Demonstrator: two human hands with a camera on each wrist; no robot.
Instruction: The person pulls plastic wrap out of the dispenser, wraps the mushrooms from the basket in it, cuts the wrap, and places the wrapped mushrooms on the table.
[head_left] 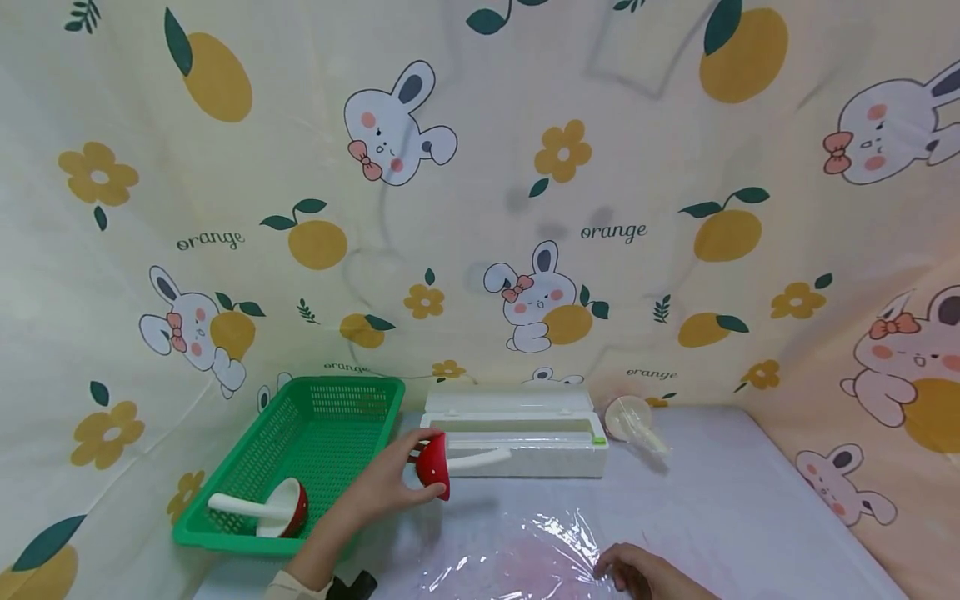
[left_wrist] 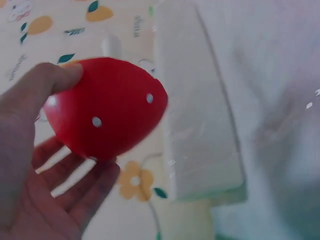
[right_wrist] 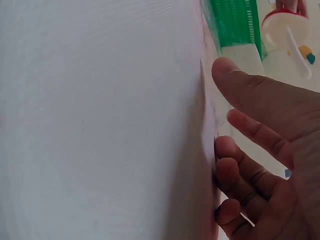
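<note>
My left hand (head_left: 396, 475) holds a ladle (head_left: 433, 468) by its red, white-dotted bowl, thumb on one side and fingers on the other. Its white handle (head_left: 480, 458) points right, in front of the white cling film box (head_left: 517, 462). In the left wrist view the red bowl (left_wrist: 110, 110) hides part of the fingers. A sheet of clear cling film (head_left: 517, 550) lies spread on the table in front of me. At its right edge rests my right hand (head_left: 648, 572), fingers loosely bent; the right wrist view shows the thumb (right_wrist: 240, 80) apart from the fingers.
A green basket (head_left: 337, 417) stands at the left, with another red-and-white ladle (head_left: 281, 508) inside. Right of the box lies a ladle wrapped in clear film (head_left: 633, 423). A patterned cloth (head_left: 480, 208) hangs behind the white table (head_left: 720, 492).
</note>
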